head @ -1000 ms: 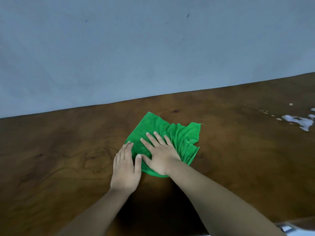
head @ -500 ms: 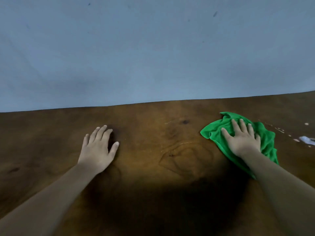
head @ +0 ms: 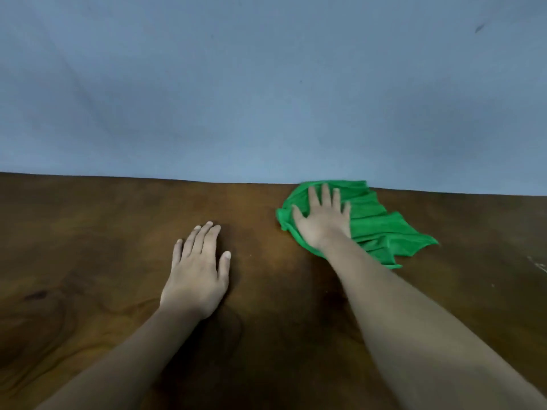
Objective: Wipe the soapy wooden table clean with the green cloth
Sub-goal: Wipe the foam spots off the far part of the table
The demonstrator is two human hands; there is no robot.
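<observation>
The green cloth (head: 376,229) lies crumpled on the dark wooden table (head: 88,232), right of centre, its far side touching the table's back edge. My right hand (head: 321,221) presses flat on the cloth's left part, fingers spread and pointing away from me. My left hand (head: 198,270) rests palm down on bare wood to the left of the cloth, holding nothing. A faint pale soap streak (head: 540,266) shows at the right border.
A plain blue-grey wall (head: 266,84) rises directly behind the table's back edge. My two forearms reach in from the bottom of the view.
My right hand has pushed the cloth away from me to the table's back edge. The left hand stays flat on the wood. The soap patches at the right have mostly left the view.
</observation>
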